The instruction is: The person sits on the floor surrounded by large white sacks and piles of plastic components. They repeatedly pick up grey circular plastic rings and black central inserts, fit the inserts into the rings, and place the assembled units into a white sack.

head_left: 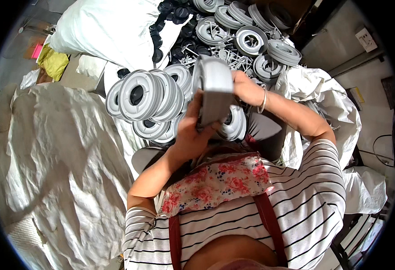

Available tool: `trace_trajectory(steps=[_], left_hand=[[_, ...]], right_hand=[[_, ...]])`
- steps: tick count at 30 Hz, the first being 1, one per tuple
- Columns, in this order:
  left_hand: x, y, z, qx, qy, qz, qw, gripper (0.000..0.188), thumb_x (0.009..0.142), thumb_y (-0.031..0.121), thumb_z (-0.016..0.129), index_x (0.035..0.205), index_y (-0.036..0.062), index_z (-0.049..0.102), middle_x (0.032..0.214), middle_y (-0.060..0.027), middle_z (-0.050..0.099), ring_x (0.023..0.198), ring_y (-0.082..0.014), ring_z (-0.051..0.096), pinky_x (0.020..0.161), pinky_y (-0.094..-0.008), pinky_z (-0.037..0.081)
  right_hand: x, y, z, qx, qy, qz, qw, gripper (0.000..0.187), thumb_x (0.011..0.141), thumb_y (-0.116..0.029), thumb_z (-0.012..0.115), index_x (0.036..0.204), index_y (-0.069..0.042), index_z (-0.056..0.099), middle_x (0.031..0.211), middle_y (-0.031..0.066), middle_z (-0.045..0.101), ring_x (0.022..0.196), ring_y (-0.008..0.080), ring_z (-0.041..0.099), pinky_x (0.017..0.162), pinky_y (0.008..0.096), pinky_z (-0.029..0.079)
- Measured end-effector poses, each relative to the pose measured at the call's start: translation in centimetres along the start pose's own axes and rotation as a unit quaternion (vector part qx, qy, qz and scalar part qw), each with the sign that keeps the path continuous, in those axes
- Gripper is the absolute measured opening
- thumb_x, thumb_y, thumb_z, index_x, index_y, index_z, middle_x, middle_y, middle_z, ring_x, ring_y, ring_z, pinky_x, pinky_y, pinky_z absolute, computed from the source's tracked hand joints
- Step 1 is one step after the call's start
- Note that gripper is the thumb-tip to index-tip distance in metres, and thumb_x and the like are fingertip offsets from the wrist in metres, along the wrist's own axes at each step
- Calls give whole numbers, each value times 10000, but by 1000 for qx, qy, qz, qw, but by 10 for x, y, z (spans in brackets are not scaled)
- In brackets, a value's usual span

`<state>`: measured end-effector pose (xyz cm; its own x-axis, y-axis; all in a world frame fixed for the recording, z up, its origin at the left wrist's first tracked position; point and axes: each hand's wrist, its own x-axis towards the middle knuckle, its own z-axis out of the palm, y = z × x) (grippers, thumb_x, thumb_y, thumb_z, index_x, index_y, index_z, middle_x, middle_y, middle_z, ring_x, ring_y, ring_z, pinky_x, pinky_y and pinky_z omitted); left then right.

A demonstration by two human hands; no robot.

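Note:
A grey plastic housing (214, 85) with a rounded top and flat side is held up in front of my body, slightly blurred. My left hand (192, 135) grips its near left side, with the thumb along the lower edge and a finger up the side. At its right far side, my right hand (248, 89) is closed against it; the fingertips are hidden behind the housing. Just left of it, round grey plastic discs (138, 95) with dark centre holes lie stacked. Another grey disc (237, 123) shows beneath, partly covered.
Beyond my hands lie more grey rings (250, 40), loose white stick-like parts (226, 56) and black caps (181, 15). A full white sack (105, 31) stands at the far left, and white sheeting (62, 171) covers the left. Another white sack (325, 96) lies by my right arm.

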<state>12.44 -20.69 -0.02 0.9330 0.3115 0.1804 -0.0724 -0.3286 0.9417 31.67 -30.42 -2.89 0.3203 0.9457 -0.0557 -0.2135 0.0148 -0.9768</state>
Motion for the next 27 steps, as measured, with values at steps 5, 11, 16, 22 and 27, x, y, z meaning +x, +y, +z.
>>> trace_trajectory(steps=[5,11,16,22,27], left_hand=[[18,11,-10,-233,9,-60,971,390,936,188,510,1254,-25,436,1149,-98,563,1018,-146,536,882,-280,421],[22,15,-11,-53,1,13,998,437,879,98,561,1272,-32,421,1264,-195,493,1144,-264,498,950,-357,403],[20,-2,-9,274,-123,235,924,523,781,13,549,1287,-21,422,1383,-192,383,1298,-341,356,1039,-461,319],[25,-10,-9,298,-421,191,835,552,744,59,595,1278,25,459,1374,-142,414,1304,-308,357,1087,-451,276],[42,-6,-26,60,-208,98,971,306,815,52,611,1114,-5,587,1174,-150,583,1145,-261,525,995,-399,394]], right_hand=[[2,-23,6,-349,11,-168,922,681,632,-56,745,1248,4,462,910,123,627,842,187,619,761,282,489],[17,-15,-1,-217,16,-134,967,426,744,-160,703,1103,4,543,862,58,637,755,147,634,673,262,529],[15,17,-31,289,-84,120,946,361,875,-312,592,1062,-3,597,899,72,650,754,149,625,685,290,539],[89,79,-175,-592,156,63,788,276,821,-251,615,947,-7,644,934,218,644,896,342,617,819,402,484],[124,153,-242,-739,74,218,633,243,861,-162,497,1012,-39,641,1076,203,619,1020,353,589,862,415,484]])
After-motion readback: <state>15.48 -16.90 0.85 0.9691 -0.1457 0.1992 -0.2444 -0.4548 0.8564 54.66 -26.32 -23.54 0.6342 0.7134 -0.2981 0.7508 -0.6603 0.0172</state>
